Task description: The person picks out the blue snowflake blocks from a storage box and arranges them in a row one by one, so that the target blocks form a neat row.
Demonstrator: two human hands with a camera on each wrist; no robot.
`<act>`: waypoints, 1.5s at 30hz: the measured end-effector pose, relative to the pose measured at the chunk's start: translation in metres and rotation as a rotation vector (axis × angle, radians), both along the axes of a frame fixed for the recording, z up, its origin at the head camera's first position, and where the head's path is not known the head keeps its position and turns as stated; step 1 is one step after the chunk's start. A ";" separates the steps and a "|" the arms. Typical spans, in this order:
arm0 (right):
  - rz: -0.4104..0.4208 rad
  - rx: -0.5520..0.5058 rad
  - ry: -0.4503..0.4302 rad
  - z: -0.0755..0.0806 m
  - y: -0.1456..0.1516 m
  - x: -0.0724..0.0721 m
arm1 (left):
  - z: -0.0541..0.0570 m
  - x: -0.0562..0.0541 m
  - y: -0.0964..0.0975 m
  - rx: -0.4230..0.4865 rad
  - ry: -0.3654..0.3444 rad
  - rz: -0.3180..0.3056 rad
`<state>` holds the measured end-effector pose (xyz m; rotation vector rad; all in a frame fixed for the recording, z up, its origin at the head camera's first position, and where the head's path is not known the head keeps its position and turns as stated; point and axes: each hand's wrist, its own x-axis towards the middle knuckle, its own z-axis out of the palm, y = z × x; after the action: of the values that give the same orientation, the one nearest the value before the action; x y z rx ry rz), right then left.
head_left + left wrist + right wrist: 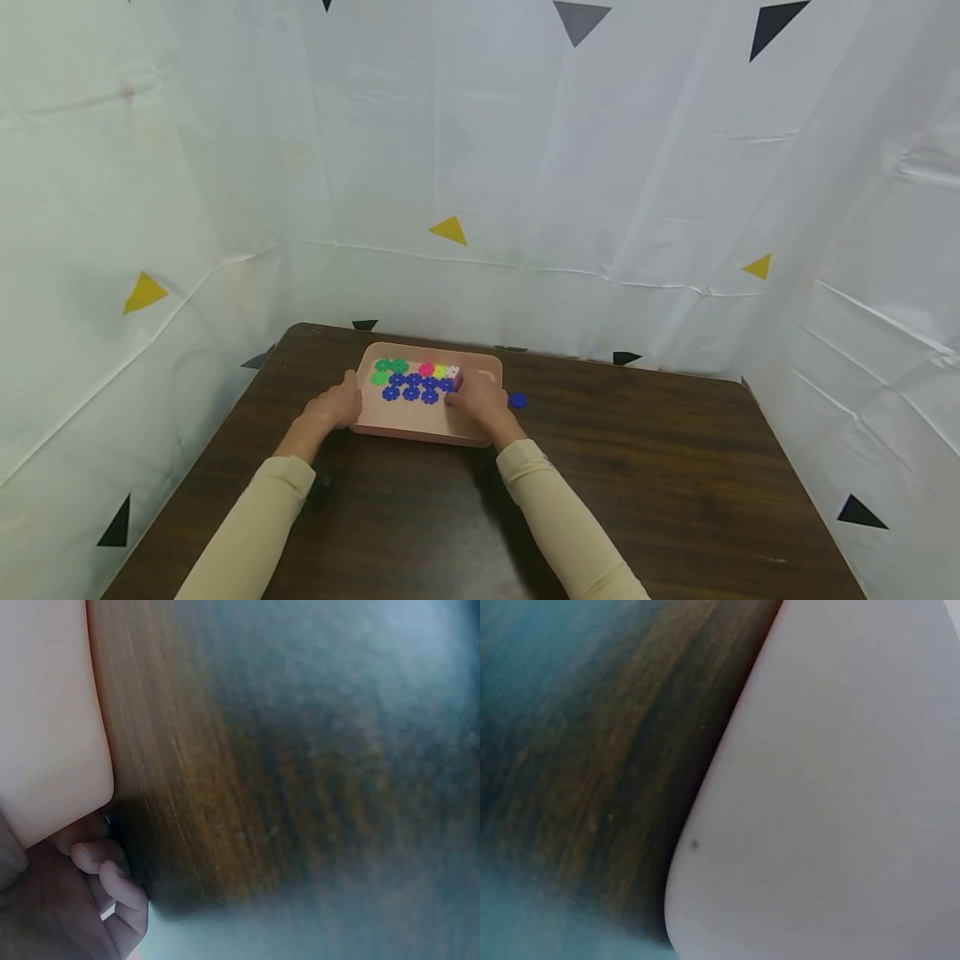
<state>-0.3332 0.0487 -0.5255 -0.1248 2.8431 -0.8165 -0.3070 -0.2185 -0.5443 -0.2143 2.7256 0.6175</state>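
A pink tray [420, 436] holds small flower-shaped pieces. Several blue pieces [411, 393] lie in rows, with green pieces [399, 366] behind them at the left. A pink piece [426, 369], a yellow piece [440, 372] and a white piece [452, 371] line up along the back. My left hand [341, 403] grips the tray's left side; its curled fingers [124, 892] show below the tray edge in the left wrist view. Over the tray's right part, my right hand [480, 398] reaches down beside the blue and white pieces. Its fingertips are largely hidden, so I cannot tell what they hold.
One blue flower-shaped piece [517, 401] lies on the dark wooden table [637, 467], just right of the tray. White sheeting [495, 167] with yellow, black and grey triangles hangs behind and at both sides of the table.
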 end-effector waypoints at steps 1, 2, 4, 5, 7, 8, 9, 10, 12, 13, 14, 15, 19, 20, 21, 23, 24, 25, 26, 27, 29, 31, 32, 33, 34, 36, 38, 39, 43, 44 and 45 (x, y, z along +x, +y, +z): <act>0.002 0.002 0.001 0.000 0.000 0.000 | -0.001 -0.001 0.000 -0.001 -0.002 0.000; 0.001 0.000 0.000 0.001 0.000 -0.001 | -0.001 -0.001 -0.001 -0.002 -0.005 0.000; 0.003 -0.010 -0.005 0.001 0.000 -0.001 | -0.002 -0.003 -0.002 -0.005 -0.010 0.001; 0.004 -0.014 -0.006 0.001 0.000 -0.001 | -0.002 -0.003 -0.002 -0.005 -0.014 0.003; 0.012 -0.022 -0.006 0.002 0.001 -0.001 | -0.003 -0.004 -0.002 -0.006 -0.020 0.006; 0.019 -0.027 -0.001 0.003 0.001 -0.001 | -0.003 -0.004 -0.002 -0.006 -0.021 0.003; 0.027 -0.029 0.006 0.003 0.002 -0.001 | -0.003 -0.004 -0.002 -0.009 -0.022 0.004; 0.035 -0.030 0.014 0.003 0.002 -0.001 | -0.003 -0.004 -0.002 -0.008 -0.024 0.007; 0.049 -0.031 0.030 0.004 0.003 0.000 | -0.003 -0.005 -0.002 -0.007 -0.024 0.011; 0.054 -0.030 0.037 0.005 0.004 0.000 | -0.004 -0.005 -0.001 -0.007 -0.022 0.012; 0.057 -0.029 0.040 0.005 0.004 0.000 | -0.004 -0.005 -0.001 -0.006 -0.019 0.010; 0.058 -0.025 0.040 0.005 0.005 0.001 | -0.004 -0.006 -0.001 -0.005 -0.019 0.014; 0.065 -0.019 0.048 0.006 0.006 0.001 | -0.004 -0.004 0.000 -0.005 -0.015 0.011; 0.071 -0.020 0.054 0.006 0.007 0.002 | -0.003 -0.003 0.001 -0.006 -0.013 0.010; 0.077 -0.021 0.063 0.007 0.008 0.002 | -0.003 -0.003 0.001 -0.007 -0.014 0.011; 0.081 -0.029 0.080 0.007 0.010 0.004 | -0.002 -0.001 0.001 -0.008 -0.013 0.004; 0.082 -0.034 0.086 0.008 0.011 0.005 | -0.002 0.000 0.001 -0.006 -0.012 0.003; 0.084 -0.037 0.094 0.009 0.013 0.006 | -0.003 -0.001 0.001 -0.006 -0.010 0.002; 0.084 -0.040 0.102 0.010 0.014 0.006 | -0.003 -0.001 0.001 -0.003 -0.009 0.001; 0.083 -0.042 0.111 0.012 0.016 0.007 | -0.003 -0.001 0.001 0.001 -0.010 0.002; 0.087 -0.050 0.129 0.016 0.018 0.009 | -0.004 -0.003 0.001 0.007 -0.006 0.007; 0.094 -0.057 0.144 0.021 0.020 0.011 | -0.005 -0.005 0.001 0.011 -0.003 0.012; 0.095 -0.067 0.148 0.023 0.021 0.013 | -0.006 -0.006 0.001 0.013 -0.003 0.011; 0.093 -0.075 0.146 0.025 0.023 0.014 | -0.006 -0.006 0.000 0.015 -0.005 0.010; 0.088 -0.084 0.142 0.027 0.024 0.016 | -0.005 -0.006 0.000 0.013 -0.005 0.006; 0.074 -0.093 0.138 0.030 0.027 0.018 | -0.003 -0.004 -0.001 0.013 0.002 -0.007; 0.054 -0.097 0.137 0.033 0.030 0.019 | 0.000 -0.002 -0.003 0.014 0.014 -0.025; 0.044 -0.099 0.136 0.034 0.032 0.020 | 0.002 0.000 -0.003 0.015 0.021 -0.032; 0.018 -0.118 0.141 0.038 0.039 0.022 | 0.003 0.004 -0.006 0.015 0.040 -0.049; 0.014 -0.131 0.138 0.038 0.042 0.022 | 0.002 0.005 -0.007 0.013 0.039 -0.047; 0.011 -0.146 0.135 0.038 0.044 0.022 | 0.001 0.005 -0.008 0.013 0.035 -0.046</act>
<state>-0.3111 0.0926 -0.4870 -0.2237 2.9012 -1.0519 -0.3025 -0.2261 -0.5434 -0.1385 2.7513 0.6321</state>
